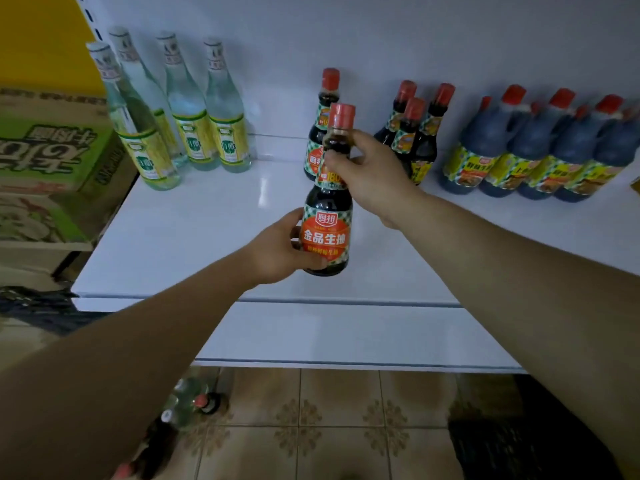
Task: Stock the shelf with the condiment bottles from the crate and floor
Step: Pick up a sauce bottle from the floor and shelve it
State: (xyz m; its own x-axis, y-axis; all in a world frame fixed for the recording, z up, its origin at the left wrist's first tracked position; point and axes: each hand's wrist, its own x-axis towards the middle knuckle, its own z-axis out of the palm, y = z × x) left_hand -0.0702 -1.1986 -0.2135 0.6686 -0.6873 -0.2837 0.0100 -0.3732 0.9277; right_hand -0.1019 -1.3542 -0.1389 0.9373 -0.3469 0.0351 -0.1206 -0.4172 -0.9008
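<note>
Bottle of soy sauce (pixel 328 220) nearly upright at frame centre, over white shelf (pixel 180 233). Left hand (pixel 277 249) curls round its labelled base; right hand (pixel 372 174) grips its neck. Similar bottles (pixel 412 133) stand behind.

The soy sauce bottle (pixel 329 199) is a near-black brown with a red cap (pixel 341 116). Its label (pixel 325 237) is orange-red with white lettering inside a green-and-white check border. The shelf (pixel 194 230) is glossy white. The tall bottles (pixel 225 109) on the left are clear glass, with white caps and yellow-and-green labels. The handled jugs (pixel 526 147) on the right look blue-black, red-capped and yellow-labelled. The carton (pixel 52 150) is tan and lime green. The floor tiles (pixel 339 427) are beige with brown floral motifs.
</note>
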